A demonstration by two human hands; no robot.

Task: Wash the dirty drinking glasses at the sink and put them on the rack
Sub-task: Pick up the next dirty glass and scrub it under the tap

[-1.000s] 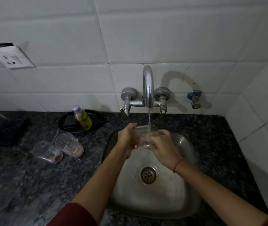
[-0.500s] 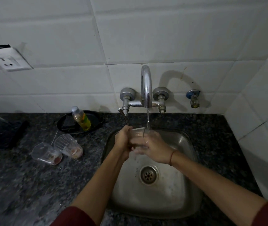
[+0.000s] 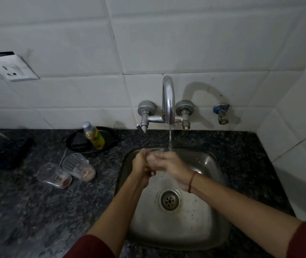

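A clear drinking glass (image 3: 155,152) is held over the steel sink (image 3: 211,183), under the running tap (image 3: 168,101). My left hand (image 3: 141,164) grips it from the left. My right hand (image 3: 169,165) wraps it from the right and hides most of it. Water falls on the glass rim near my right fingers. Two dirty clear glasses lie on their sides on the dark counter left of the sink: one (image 3: 54,175) nearer me, one (image 3: 78,167) closer to the sink, both with reddish residue at the bottom.
A yellow-green bottle (image 3: 93,135) stands in a black dish (image 3: 109,138) behind the dirty glasses. A dark object (image 3: 1,148) sits at the counter's far left. A small valve (image 3: 222,113) and a wall socket (image 3: 11,68) are on the tiled wall. White tiles rise at the right.
My hands have drawn closer around the glass and shifted slightly left under the stream. My right hand now covers more of the glass. The dirty glasses have not moved.
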